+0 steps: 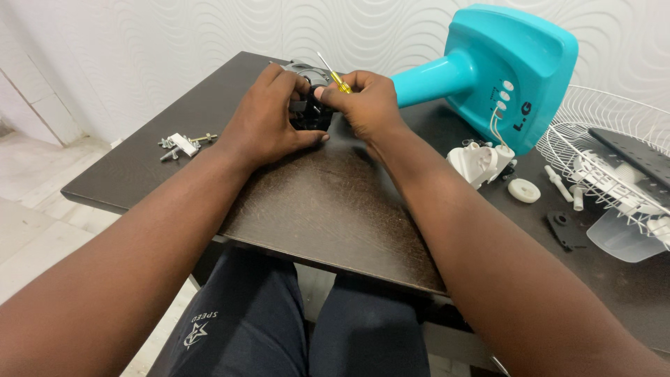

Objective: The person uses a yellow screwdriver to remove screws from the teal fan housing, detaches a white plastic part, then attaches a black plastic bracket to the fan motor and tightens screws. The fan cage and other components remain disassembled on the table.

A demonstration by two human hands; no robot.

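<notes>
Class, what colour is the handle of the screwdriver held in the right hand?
Yellow, translucent-looking; the screwdriver handle shows in the head view, above the right hand.

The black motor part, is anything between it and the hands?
No. Both hands already touch the black motor part: the left hand cups it and the right hand, pinching a yellow-handled screwdriver, presses against it. Nothing visible lies between.

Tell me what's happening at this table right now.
A person seated at a dark table grips a black motor part with the left hand, while the right hand holds a yellow-handled screwdriver against it. A turquoise fan base lies tipped over on the right, beside a white wire grille, a white plastic housing and small loose parts. A few screws and a small white piece sit on the left.
</notes>
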